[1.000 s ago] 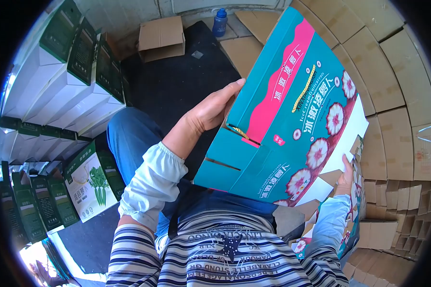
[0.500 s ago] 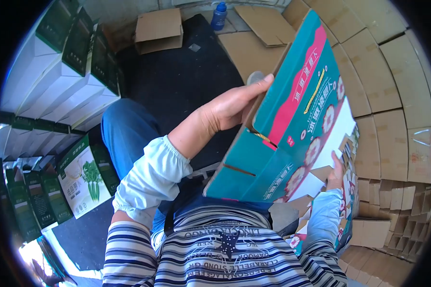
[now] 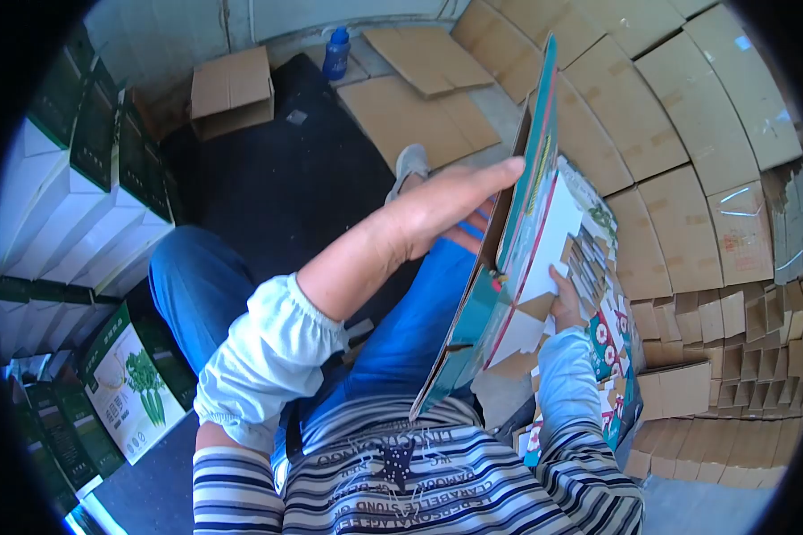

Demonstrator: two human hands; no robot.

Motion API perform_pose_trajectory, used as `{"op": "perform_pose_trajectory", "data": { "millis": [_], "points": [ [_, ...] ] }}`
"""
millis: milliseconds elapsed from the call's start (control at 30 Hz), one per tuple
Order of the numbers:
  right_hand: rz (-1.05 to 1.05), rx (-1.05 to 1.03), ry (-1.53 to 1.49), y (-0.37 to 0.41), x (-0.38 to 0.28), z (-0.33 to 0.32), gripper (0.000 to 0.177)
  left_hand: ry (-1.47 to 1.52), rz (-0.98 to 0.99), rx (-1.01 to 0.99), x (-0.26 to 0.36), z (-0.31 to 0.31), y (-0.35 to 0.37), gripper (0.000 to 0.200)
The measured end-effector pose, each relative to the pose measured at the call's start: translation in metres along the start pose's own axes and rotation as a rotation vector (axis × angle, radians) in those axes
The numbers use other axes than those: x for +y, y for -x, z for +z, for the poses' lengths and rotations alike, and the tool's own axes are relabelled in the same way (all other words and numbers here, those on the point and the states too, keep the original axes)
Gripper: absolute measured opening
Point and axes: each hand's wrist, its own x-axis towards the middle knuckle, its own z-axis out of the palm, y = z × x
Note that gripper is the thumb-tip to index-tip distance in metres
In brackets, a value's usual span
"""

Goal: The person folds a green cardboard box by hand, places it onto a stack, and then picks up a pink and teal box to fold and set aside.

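Note:
A teal, pink and white printed cardboard box (image 3: 531,192), folded fairly flat, stands on edge in front of me, seen almost edge-on. My left hand (image 3: 451,205) grips its near side, the thumb over the top edge and the fingers against the brown inner face. On the far side, my right hand (image 3: 567,303) is closed at the box's white lower part; some of its fingers are hidden. Beneath and beyond that hand lies a pile of printed cardboard pieces (image 3: 605,334) with white and teal faces.
Brown cartons (image 3: 660,116) are stacked along the right, with folded cardboard (image 3: 758,339) below them. Green-and-white boxes (image 3: 89,205) line the left. A small open carton (image 3: 232,89), a blue bottle (image 3: 336,55) and flat cardboard sheets (image 3: 419,111) lie ahead, around a black mat (image 3: 285,178).
The box has turned from showing its printed face to nearly edge-on. Both hands still hold it. The camera view has shifted, and a shoe now shows ahead.

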Motion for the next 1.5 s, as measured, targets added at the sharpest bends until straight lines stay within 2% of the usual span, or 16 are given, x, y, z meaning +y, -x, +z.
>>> {"op": "perform_pose_trajectory", "data": {
  "millis": [33, 300, 467, 600, 800, 900, 1100, 1300, 1400, 1433, 1500],
  "points": [
    [-0.038, 0.052, 0.021, 0.004, 0.001, 0.005, 0.039, -0.006, -0.001, -0.015, 0.001, 0.000, 0.000, 0.072],
    [0.004, -0.033, 0.005, 0.008, 0.005, 0.002, 0.047, -0.036, -0.051, 0.031, -0.005, 0.012, 0.002, 0.075],
    [-0.084, 0.045, 0.060, -0.005, 0.010, -0.015, 0.046, -0.036, -0.036, -0.007, -0.001, 0.009, 0.001, 0.076],
    [0.033, 0.059, 0.039, -0.001, 0.000, -0.017, 0.042, 0.094, -0.024, 0.076, -0.002, -0.010, -0.009, 0.063],
    [0.037, 0.075, -0.018, 0.020, -0.025, -0.002, 0.039, 0.224, 0.032, 0.062, -0.023, -0.038, -0.029, 0.071],
    [0.045, 0.108, -0.018, 0.027, -0.030, 0.002, 0.038, 0.213, -0.003, 0.089, -0.020, -0.040, -0.025, 0.069],
    [0.081, 0.104, -0.028, 0.025, -0.031, -0.007, 0.038, 0.247, 0.055, 0.101, -0.021, -0.038, -0.023, 0.069],
    [0.079, 0.117, -0.028, 0.030, -0.038, -0.015, 0.039, 0.099, -0.004, 0.196, -0.018, -0.049, 0.010, 0.066],
    [0.036, 0.099, -0.008, 0.040, -0.039, -0.014, 0.040, 0.000, -0.030, 0.012, -0.030, -0.067, 0.050, 0.061],
    [0.023, 0.085, 0.003, 0.042, -0.041, -0.010, 0.040, -0.040, -0.015, 0.022, -0.034, -0.065, 0.062, 0.055],
    [0.066, 0.085, 0.004, 0.041, -0.041, -0.006, 0.040, 0.079, -0.052, -0.017, -0.044, -0.058, 0.074, 0.052]
  ]
}}
